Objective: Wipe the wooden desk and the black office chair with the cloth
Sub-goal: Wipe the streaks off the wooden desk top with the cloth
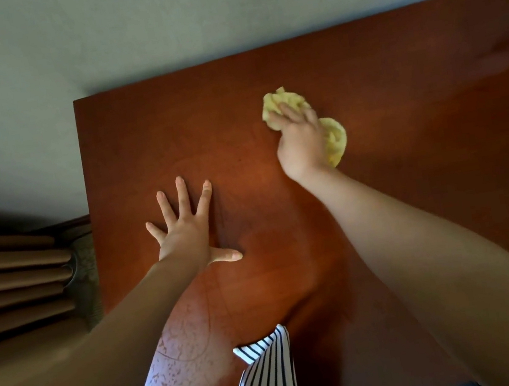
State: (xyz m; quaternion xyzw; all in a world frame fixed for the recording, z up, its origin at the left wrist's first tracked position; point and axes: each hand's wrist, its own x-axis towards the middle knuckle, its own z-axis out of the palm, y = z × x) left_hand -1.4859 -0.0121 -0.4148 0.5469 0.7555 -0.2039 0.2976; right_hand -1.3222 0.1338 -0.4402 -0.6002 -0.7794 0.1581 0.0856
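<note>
Gripping the bunched yellow cloth (336,139) with the right hand (300,146), pressing it onto the table's (422,151) far middle to scrub; leaning on the left hand (185,236), spread flat nearby, likely for balance.

Reddish-brown wooden desk (393,72) fills the view, its top glossy; left hand (183,233) lies flat on it, fingers spread wide, palm down; over to the right and farther out, a crumpled yellow cloth (334,141) sits on the wood, bunched under the right hand (300,146), which grips it, cloth poking out past the fingertips and by the wrist; nearer than the left hand, beside that forearm, the surface shows a pale mottled sheen.
</note>
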